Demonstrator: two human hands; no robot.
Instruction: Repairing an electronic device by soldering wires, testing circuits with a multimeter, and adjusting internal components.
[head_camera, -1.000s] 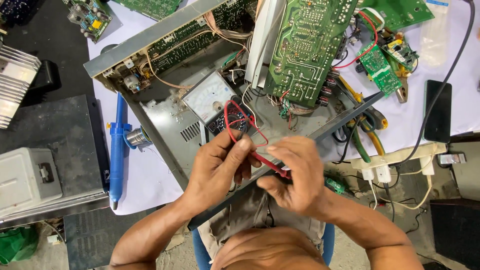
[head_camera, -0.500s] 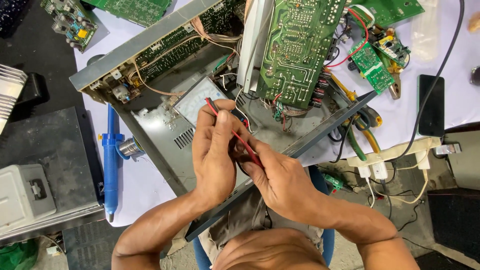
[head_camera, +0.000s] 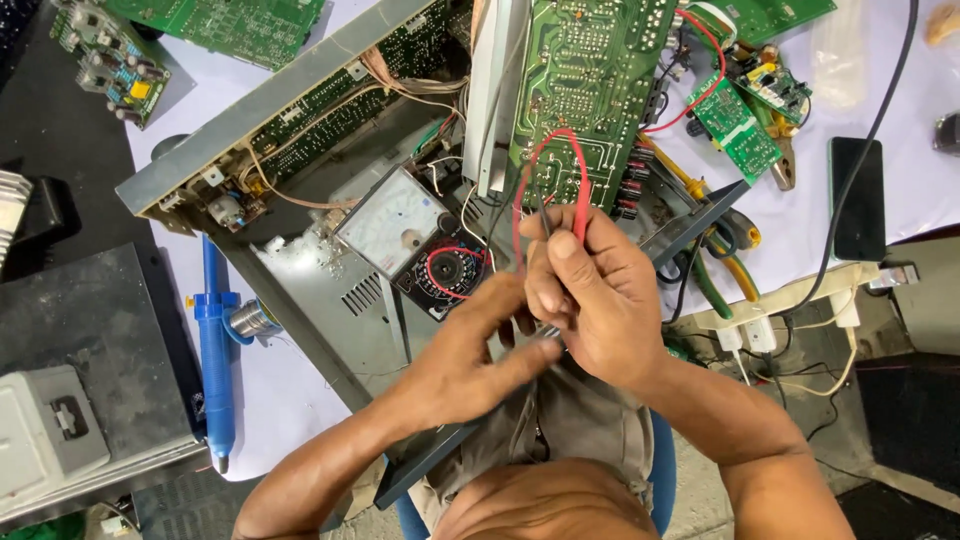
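Note:
My right hand (head_camera: 592, 290) grips a red test probe (head_camera: 582, 212) and a black probe (head_camera: 543, 215) together, tips pointing up toward the large green circuit board (head_camera: 585, 95). A red lead (head_camera: 548, 150) loops above the fingers. My left hand (head_camera: 475, 350) lies just below and left, its fingers touching the right hand and the leads. An analog multimeter (head_camera: 415, 245) with a white dial face lies inside the open metal chassis (head_camera: 330, 300), left of both hands.
A blue desoldering pump (head_camera: 212, 350) and a solder spool (head_camera: 250, 320) lie left of the chassis. Small green boards (head_camera: 735, 120), pliers (head_camera: 715, 265), a black phone (head_camera: 857, 198) and a white power strip (head_camera: 790, 305) sit to the right. A grey box (head_camera: 45, 435) stands at lower left.
Both hands moved right and up off the multimeter toward the circuit board. The right hand now holds both probes upright; the multimeter face is uncovered.

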